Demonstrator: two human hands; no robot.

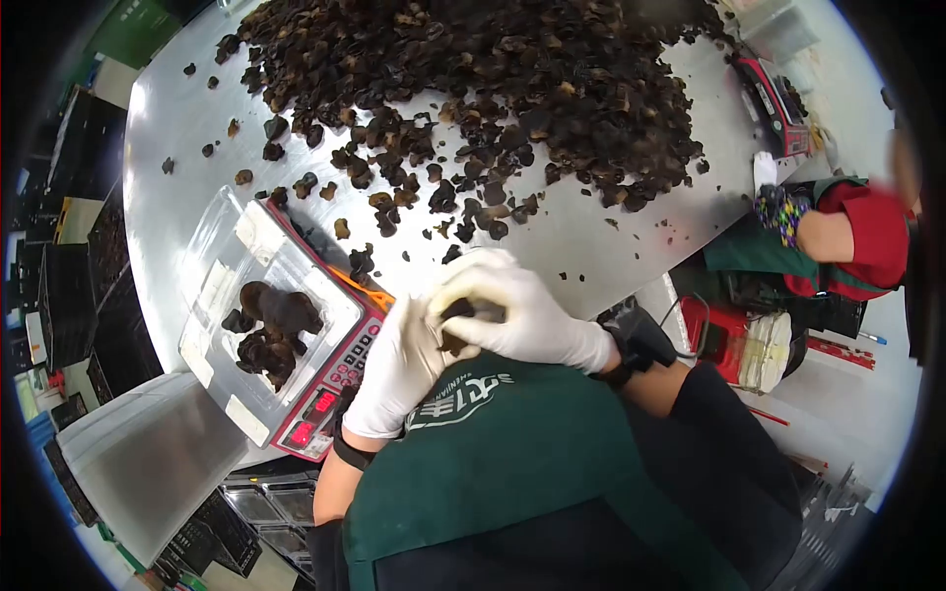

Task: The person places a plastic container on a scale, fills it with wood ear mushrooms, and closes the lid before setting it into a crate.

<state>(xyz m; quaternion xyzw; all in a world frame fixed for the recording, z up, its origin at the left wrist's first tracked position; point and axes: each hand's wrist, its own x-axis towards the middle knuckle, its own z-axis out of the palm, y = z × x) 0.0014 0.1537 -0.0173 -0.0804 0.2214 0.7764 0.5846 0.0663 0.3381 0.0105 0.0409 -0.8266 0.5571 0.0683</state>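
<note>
Both my hands wear white gloves and meet in front of my green apron. My right hand (pixel 527 320) is curled around a dark brown dried fungus piece (pixel 455 342), which shows between the fingers. My left hand (pixel 394 374) is closed against it from the other side; its fingertips are partly hidden. Beside my left hand stands a red digital scale (pixel 330 394) with lit red digits. A clear plastic box (pixel 212 340) rests on the scale, with several larger dark fungus pieces (pixel 281 313) in it.
A big heap of dark fungus pieces (pixel 493 69) covers the far part of the metal table (pixel 163 217), with loose pieces scattered nearer. A second red scale (pixel 774 108) stands at the far right. A co-worker in a red sleeve (pixel 872 236) is at the right edge.
</note>
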